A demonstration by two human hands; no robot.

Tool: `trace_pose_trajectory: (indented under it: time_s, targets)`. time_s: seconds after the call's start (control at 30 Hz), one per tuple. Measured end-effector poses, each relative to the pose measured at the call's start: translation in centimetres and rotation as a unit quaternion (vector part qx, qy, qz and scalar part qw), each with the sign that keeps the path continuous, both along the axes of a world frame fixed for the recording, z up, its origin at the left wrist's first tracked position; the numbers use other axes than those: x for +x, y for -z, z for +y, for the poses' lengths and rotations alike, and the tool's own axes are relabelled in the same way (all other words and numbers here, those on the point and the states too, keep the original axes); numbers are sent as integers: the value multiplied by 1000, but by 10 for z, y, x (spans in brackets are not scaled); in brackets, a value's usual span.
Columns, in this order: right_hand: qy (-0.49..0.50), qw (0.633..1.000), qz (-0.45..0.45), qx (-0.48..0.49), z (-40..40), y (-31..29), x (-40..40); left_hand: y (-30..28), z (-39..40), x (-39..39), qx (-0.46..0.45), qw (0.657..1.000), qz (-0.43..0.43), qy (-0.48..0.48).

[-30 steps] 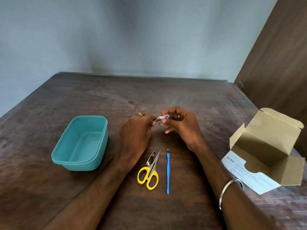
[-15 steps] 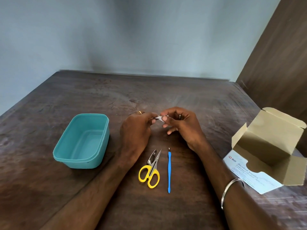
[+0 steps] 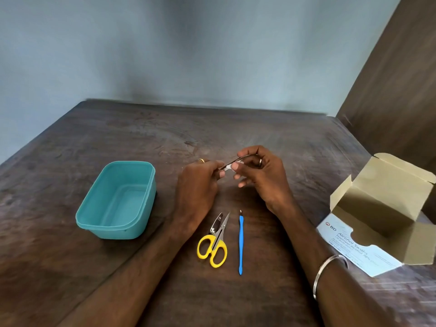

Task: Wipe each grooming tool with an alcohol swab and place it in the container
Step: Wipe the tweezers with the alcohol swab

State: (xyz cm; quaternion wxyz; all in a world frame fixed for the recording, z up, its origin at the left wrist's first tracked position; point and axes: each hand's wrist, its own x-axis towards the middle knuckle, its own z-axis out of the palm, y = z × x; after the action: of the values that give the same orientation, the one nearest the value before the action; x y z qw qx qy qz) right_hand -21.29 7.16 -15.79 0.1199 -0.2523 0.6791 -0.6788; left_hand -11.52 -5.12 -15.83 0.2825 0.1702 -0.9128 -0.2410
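Note:
My left hand [image 3: 198,185] and my right hand [image 3: 262,175] meet above the table's middle, both pinching a small white alcohol swab packet [image 3: 228,166]. A thin dark strip curves from it up into my right fingers. Whether that strip is part of the packet, I cannot tell. The teal plastic container [image 3: 94,223] stands empty to the left. Nearer to me lie yellow-handled scissors [image 3: 213,249], a small nail clipper [image 3: 216,224] partly under their blades, and a thin blue cuticle tool [image 3: 240,244].
An open cardboard box of alcohol swabs [image 3: 382,213] lies at the right, its printed flap flat on the dark wooden table [image 3: 141,138]. A brown wall panel rises at the far right and a grey wall stands behind the table.
My hands have stayed close together on the small packet. My right fingers have pulled up and to the right, drawing out a thin strip. The tools and container have not moved.

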Motion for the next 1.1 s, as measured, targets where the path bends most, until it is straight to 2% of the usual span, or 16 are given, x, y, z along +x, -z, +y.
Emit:
trace_pose_trajectory:
  time_s: [0.33, 0.67, 1.1]
  targets:
    - [41, 998, 8, -37, 1, -3, 0, -2, 3, 3, 79, 995, -64, 5]
    - [40, 999, 14, -21, 0, -5, 0, 1, 1, 7, 174, 984, -38, -3]
    - [-4, 1000, 19, 24, -6, 4, 0, 4, -2, 8, 182, 983, -19, 1]
